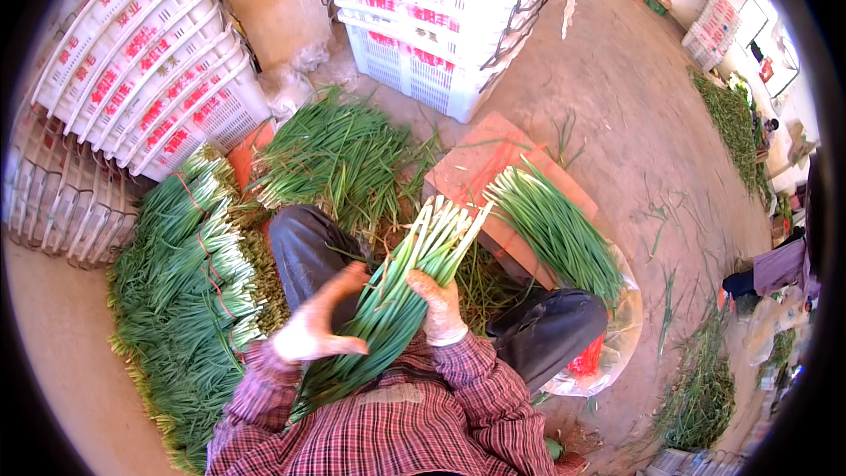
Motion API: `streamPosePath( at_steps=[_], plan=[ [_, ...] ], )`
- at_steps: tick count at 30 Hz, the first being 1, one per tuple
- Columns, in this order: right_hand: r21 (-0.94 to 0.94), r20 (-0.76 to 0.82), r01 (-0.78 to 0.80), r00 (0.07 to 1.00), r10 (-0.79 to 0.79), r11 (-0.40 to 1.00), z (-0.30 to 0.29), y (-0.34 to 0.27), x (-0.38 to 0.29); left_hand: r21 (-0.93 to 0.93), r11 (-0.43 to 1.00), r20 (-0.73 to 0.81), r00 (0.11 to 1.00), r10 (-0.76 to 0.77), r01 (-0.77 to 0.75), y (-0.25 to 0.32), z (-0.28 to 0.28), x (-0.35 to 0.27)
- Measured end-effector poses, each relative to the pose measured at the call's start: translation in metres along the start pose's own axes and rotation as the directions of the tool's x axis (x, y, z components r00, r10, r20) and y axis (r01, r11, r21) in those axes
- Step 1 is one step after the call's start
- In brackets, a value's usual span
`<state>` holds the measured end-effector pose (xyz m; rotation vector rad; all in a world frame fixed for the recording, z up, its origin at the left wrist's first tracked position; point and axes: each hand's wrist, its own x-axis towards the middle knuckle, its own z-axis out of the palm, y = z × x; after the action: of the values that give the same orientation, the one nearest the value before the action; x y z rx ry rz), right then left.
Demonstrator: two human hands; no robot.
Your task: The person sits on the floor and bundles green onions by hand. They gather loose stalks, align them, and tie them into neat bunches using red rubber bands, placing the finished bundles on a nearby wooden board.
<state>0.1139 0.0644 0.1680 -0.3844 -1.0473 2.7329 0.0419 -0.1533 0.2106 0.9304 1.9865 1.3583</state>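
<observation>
My right hand (439, 309) is closed around a bunch of green chives (404, 291), held slantwise over my lap with the pale stem ends up and away from me. Beside the bunch, my left hand (322, 322) is spread, thumb apart from the fingers, with nothing in its grasp. Its fingertips are close to the stalks; contact is unclear. A second chive bundle (558, 231) lies on an orange-brown block (479, 162) by my right knee. Beyond my left knee is a loose heap of chives (330, 152).
Bundles bound with red ties (192, 297) are stacked at my left. White plastic crates (152, 73) rise behind them, and another crate stack (410, 73) stands ahead. Clear plastic sheeting (628, 324) and red strings (585, 360) lie by my right knee. Scattered trimmings (697, 396) cover floor at right.
</observation>
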Motion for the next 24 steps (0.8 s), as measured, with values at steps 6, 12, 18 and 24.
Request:
streamPosePath(
  at_steps=[6, 12, 18, 24],
  plan=[
    [-0.524, 0.107, 0.123, 0.991, -0.078, 0.843, 0.004, -0.012, -0.003, -0.643, 0.628, 0.477, 0.871, -0.118, 0.438, -0.039, 0.044, 0.029],
    [-0.234, -0.068, 0.233, 0.964, -0.255, 0.944, -0.007, -0.053, 0.011, -0.809, 0.205, 0.576, 0.811, 0.097, 0.55, -0.063, 0.052, 0.016],
    [-0.358, -0.022, 0.296, 0.945, -0.325, 0.885, -0.009, -0.041, 0.017, -0.785, 0.058, 0.617, 0.77, 0.162, 0.617, -0.065, 0.053, 0.026],
    [-0.355, 0.017, 0.336, 0.935, -0.353, 0.873, -0.036, -0.038, 0.025, -0.717, 0.198, 0.689, 0.722, 0.058, 0.668, -0.065, 0.064, 0.071]
  ],
)
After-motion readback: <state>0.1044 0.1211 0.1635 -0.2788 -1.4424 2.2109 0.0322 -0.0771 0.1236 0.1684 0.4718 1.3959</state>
